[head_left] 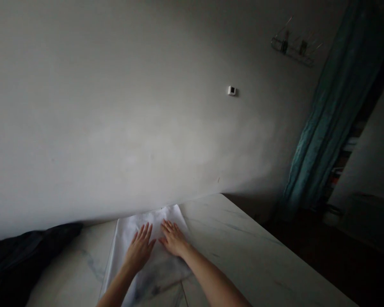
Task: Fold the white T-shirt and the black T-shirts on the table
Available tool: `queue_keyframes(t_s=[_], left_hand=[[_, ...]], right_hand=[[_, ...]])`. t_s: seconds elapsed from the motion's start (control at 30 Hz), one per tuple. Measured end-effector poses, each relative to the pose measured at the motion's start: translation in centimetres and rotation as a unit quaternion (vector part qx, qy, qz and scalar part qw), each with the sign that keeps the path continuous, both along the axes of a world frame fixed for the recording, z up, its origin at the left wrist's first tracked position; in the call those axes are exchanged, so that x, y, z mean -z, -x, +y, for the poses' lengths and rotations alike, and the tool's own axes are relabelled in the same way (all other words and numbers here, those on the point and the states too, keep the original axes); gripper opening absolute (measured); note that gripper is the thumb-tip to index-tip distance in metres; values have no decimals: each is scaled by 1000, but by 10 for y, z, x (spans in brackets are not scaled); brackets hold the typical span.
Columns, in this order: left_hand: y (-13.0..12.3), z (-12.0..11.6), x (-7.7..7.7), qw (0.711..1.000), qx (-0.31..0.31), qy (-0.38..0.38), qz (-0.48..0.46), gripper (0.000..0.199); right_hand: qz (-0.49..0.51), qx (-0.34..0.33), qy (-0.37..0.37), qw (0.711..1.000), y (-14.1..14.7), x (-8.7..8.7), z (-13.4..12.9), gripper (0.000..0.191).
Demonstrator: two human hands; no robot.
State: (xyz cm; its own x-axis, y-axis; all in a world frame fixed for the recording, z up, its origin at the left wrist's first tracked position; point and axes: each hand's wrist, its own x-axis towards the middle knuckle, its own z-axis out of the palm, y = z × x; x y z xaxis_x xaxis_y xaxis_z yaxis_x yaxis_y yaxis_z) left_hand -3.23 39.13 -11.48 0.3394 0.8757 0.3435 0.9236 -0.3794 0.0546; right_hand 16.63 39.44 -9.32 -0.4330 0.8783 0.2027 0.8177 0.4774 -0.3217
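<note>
A piece of white cloth (pixel 127 230) lies spread on a marble-patterned table (pixel 230 238), its far edge close to the wall. Grey blotches show on its lower part, where its near edge is hard to make out. My left hand (pixel 140 247) rests palm down on the cloth with the fingers stretched out. Just to its right, my right hand (pixel 173 239) also lies flat on the cloth, fingers pointing up and to the left. Neither hand grips anything. My forearms cover part of the cloth's near side.
Dark fabric (pixel 35 251) lies in a heap on the table's left side. A pale wall (pixel 131 106) rises behind the table, with a small white device (pixel 232 90) and a wire shelf (pixel 292 52) on it. A teal curtain (pixel 326 128) hangs at the right, beyond the table's edge.
</note>
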Motion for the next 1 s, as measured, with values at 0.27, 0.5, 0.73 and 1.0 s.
queue_keyframes(t_s=[0.27, 0.5, 0.73, 1.0], left_hand=[[66, 83, 22, 999, -10, 41, 9, 55], [98, 96, 19, 998, -24, 41, 30, 57], [89, 62, 11, 980, -174, 34, -86, 60], [109, -83, 29, 923, -235, 66, -298, 50]], right_hand=[[-6, -6, 8, 1000, -20, 11, 91, 53], [8, 43, 1, 999, -37, 14, 118, 50], [76, 203, 25, 976, -23, -6, 78, 53], [30, 316, 84, 945, -88, -14, -39, 35]])
